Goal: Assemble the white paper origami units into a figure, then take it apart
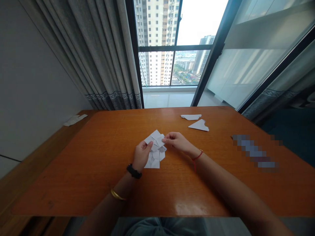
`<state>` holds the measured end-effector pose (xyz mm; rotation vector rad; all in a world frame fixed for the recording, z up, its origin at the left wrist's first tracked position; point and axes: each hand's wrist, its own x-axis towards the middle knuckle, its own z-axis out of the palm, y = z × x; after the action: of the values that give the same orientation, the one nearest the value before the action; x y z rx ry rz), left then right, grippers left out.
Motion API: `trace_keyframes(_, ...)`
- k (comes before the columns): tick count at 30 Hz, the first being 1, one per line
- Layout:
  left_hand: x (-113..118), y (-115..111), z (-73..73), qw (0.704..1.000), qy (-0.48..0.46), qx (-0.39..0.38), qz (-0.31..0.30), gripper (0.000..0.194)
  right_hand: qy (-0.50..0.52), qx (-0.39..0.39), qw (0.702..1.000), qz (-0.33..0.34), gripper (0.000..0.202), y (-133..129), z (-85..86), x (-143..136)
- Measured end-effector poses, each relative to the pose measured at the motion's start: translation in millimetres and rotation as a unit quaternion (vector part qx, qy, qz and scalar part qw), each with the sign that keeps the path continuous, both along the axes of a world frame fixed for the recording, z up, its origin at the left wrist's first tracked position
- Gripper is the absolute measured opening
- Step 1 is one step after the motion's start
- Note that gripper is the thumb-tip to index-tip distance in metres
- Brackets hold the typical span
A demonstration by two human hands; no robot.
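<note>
A folded white paper piece (155, 138) is held over the middle of the wooden table (110, 144). My left hand (142, 154) is closed on its left side, the thumb lying across the top. My right hand (178, 143) pinches the paper's right edge between thumb and fingertips. Just below it shows more folded white paper (154, 160), with flaps and creases; whether the two are joined I cannot tell. The fingers under the paper are hidden.
At the back right of the table lie a flat folded paper strip (191, 117) and a pointed folded paper (199, 125). A blurred-out object (253, 150) is on the right side. White paper (75, 120) rests at the far left, near the curtain (108, 59).
</note>
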<state>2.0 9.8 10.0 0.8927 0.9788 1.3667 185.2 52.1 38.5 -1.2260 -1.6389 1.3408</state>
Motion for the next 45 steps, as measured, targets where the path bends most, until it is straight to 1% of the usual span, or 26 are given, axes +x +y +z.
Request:
trace_keyframes(3, -13, 6, 1.2, 0.995, -0.007, -0.019, 0.097, 0.036, -0.007, 0.034, 0.996, -0.078, 0.033, 7, -4.7, -3)
trace_keyframes(5, -20, 10, 1.9, 0.991, -0.013, -0.033, 0.129, 0.034, -0.025, 0.045, 0.995, -0.090, 0.031, 11, -8.6, -4)
trace_keyframes(8, -23, 11, 3.5, 0.989, -0.052, -0.037, 0.130, 0.029, -0.049, 0.049, 0.996, -0.063, 0.026, 13, -16.1, -5)
trace_keyframes(10, -21, 10, 5.4, 0.988, -0.099, -0.025, 0.114, 0.023, -0.059, 0.064, 0.995, -0.057, 0.023, 12, -22.3, -6)
trace_keyframes(13, -20, 9, 9.5, 0.978, -0.193, -0.014, 0.075, 0.012, -0.068, 0.077, 0.992, -0.071, 0.021, 13, -31.5, -5)
trace_keyframes(14, -20, 9, 10.8, 0.973, -0.219, -0.020, 0.067, 0.015, -0.074, 0.077, 0.991, -0.079, 0.021, 13, -34.0, -5)
trace_keyframes(15, -21, 10, 11.9, 0.969, -0.235, -0.030, 0.064, 0.021, -0.085, 0.080, 0.989, -0.086, 0.020, 14, -35.8, -4)
trace_keyframes(16, -22, 11, 12.8, 0.968, -0.238, -0.039, 0.070, 0.027, -0.103, 0.092, 0.986, -0.090, 0.020, 16, -36.9, -4)
trace_keyframes(17, -23, 11, 13.3, 0.969, -0.228, -0.045, 0.088, 0.026, -0.125, 0.114, 0.981, -0.089, 0.020, 17, -37.2, -5)
trace_keyframes(19, -23, 13, 13.1, 0.972, -0.186, -0.046, 0.134, 0.015, -0.172, 0.181, 0.967, -0.058, 0.020, 21, -35.3, -8)
trace_keyframes(20, -23, 13, 12.3, 0.974, -0.164, -0.045, 0.151, 0.021, -0.193, 0.215, 0.957, -0.027, 0.021, 24, -33.2, -12)
trace_keyframes(22, -23, 14, 9.7, 0.974, -0.139, -0.047, 0.172, 0.050, -0.238, 0.254, 0.936, 0.048, 0.023, 32, -28.2, -23)
trace_keyframes(24, -25, 16, 6.0, 0.972, -0.140, -0.051, 0.183, 0.071, -0.291, 0.241, 0.920, 0.101, 0.020, 43, -23.8, -38)
trace_keyframes(25, -26, 17, 4.1, 0.969, -0.146, -0.052, 0.191, 0.076, -0.313, 0.226, 0.915, 0.113, 0.023, 49, -22.3, -45)
trace_keyframes(26, -28, 19, 2.3, 0.967, -0.154, -0.051, 0.197, 0.075, -0.328, 0.209, 0.913, 0.120, 0.029, 55, -21.2, -51)
trace_keyframes(27, -30, 21, 0.8, 0.965, -0.164, -0.055, 0.198, 0.069, -0.334, 0.194, 0.914, 0.123, 0.033, 60, -20.5, -56)
trace_keyframes(28, -33, 24, -0.3, 0.962, -0.177, -0.064, 0.198, 0.058, -0.333, 0.181, 0.917, 0.127, 0.033, 66, -20.0, -60)
trace_keyframes(30, -37, 27, -1.1, 0.956, -0.200, -0.093, 0.193, 0.035, -0.314, 0.157, 0.926, 0.138, 0.024, 74, -18.9, -61)
trace_keyframes(32, -40, 29, -0.2, 0.950, -0.212, -0.122, 0.192, 0.022, -0.280, 0.125, 0.940, 0.152, 0.014, 79, -16.9, -55)
trace_keyframes(34, -40, 28, 1.7, 0.949, -0.215, -0.129, 0.193, 0.020, -0.235, 0.096, 0.954, 0.160, 0.010, 80, -13.8, -44)
trace_keyframes(37, -38, 23, 4.5, 0.956, -0.205, -0.113, 0.177, 0.021, -0.158, 0.064, 0.974, 0.149, 0.021, 74, -7.4, -26)
trace_keyframes(39, -35, 20, 5.6, 0.965, -0.190, -0.100, 0.151, 0.024, -0.077, 0.048, 0.988, 0.128, 0.023, 66, -1.6, -17)
trace_keyframes(41, -32, 17, 6.4, 0.973, -0.178, -0.091, 0.119, 0.029, 0.021, 0.042, 0.995, 0.091, 0.024, 54, 5.5, -12)
trace_keyframes(42, -30, 15, 6.9, 0.975, -0.178, -0.088, 0.103, 0.031, 0.064, 0.047, 0.995, 0.058, 0.025, 46, 9.5, -11)
trace_keyframes(43, -29, 14, 7.3, 0.976, -0.183, -0.085, 0.086, 0.032, 0.094, 0.062, 0.994, 0.012, 0.026, 38, 13.5, -11)
trace_keyframes(45, -25, 11, 8.3, 0.973, -0.205, -0.087, 0.057, 0.030, 0.094, 0.138, 0.981, -0.095, 0.027, 21, 20.2, -13)
